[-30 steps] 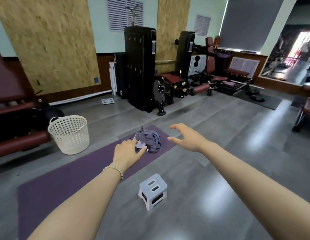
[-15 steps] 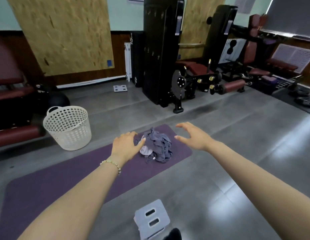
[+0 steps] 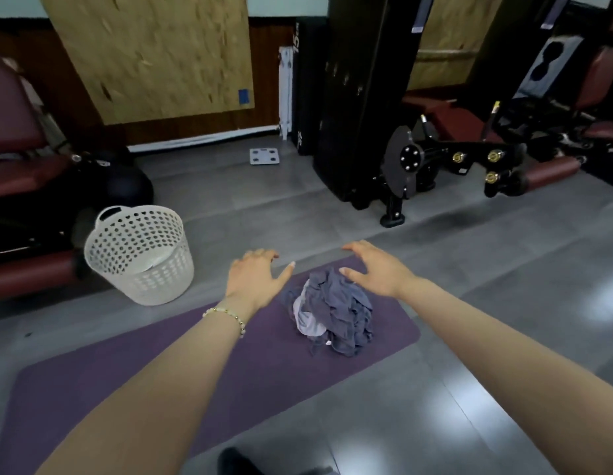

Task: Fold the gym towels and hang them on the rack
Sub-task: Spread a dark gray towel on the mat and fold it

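Observation:
A crumpled heap of grey-blue and pale lilac gym towels (image 3: 335, 311) lies on the right end of a purple exercise mat (image 3: 161, 368) on the grey floor. My left hand (image 3: 255, 279), with a bead bracelet at the wrist, hovers just left of the heap, fingers spread and holding nothing. My right hand (image 3: 375, 269) hovers above the heap's far right side, fingers also spread and empty. Neither hand touches the towels. No rack is in view.
A white perforated laundry basket (image 3: 138, 253) stands left of the mat. A black weight machine (image 3: 363, 97) rises behind the mat, with red padded benches (image 3: 20, 173) at the left. A small scale (image 3: 264, 156) lies by the wall. A dark shoe tip (image 3: 234, 461) shows at the bottom.
The view has closed in on the towel heap and tilted down. Both hands have come nearer to the heap. The small white step stool has dropped out of the frame.

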Action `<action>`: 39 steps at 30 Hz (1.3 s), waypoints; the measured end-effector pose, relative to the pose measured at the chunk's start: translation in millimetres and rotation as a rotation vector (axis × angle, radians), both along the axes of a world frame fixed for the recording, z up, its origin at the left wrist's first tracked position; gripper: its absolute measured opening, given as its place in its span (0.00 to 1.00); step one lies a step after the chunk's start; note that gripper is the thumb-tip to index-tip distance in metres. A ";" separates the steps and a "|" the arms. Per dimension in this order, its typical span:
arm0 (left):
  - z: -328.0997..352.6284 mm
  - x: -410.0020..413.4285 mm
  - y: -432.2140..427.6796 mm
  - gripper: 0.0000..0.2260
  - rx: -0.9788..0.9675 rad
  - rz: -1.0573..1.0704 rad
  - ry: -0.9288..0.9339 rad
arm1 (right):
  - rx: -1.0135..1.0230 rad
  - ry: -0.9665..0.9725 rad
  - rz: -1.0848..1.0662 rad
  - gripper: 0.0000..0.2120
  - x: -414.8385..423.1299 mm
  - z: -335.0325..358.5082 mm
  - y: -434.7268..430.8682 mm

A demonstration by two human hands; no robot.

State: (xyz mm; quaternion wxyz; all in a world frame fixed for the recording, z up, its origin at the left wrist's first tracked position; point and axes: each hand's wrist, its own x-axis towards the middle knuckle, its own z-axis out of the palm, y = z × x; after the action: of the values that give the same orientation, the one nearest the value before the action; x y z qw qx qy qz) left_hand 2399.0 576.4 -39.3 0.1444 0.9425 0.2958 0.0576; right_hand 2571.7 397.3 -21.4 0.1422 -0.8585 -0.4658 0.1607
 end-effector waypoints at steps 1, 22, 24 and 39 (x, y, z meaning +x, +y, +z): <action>-3.1 16.0 18.5 0.22 0.004 -0.022 0.010 | 0.011 -0.003 -0.030 0.25 11.3 -6.7 12.9; -296.0 278.5 172.4 0.27 -0.181 -0.122 0.240 | -0.089 0.285 -0.350 0.30 274.8 -329.2 155.3; -354.6 293.8 166.9 0.26 -0.232 -0.131 0.254 | -0.135 0.346 -0.376 0.30 285.2 -393.3 152.0; -708.9 355.9 138.7 0.27 -1.169 0.119 -0.048 | 0.174 0.555 -0.736 0.11 300.8 -713.5 181.1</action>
State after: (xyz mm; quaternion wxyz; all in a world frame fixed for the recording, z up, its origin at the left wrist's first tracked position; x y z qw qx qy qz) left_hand 2754.9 715.0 -748.1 0.6434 0.6866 0.3277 -0.0858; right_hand 2872.6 578.5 -734.8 0.3802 -0.8762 -0.0863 0.2833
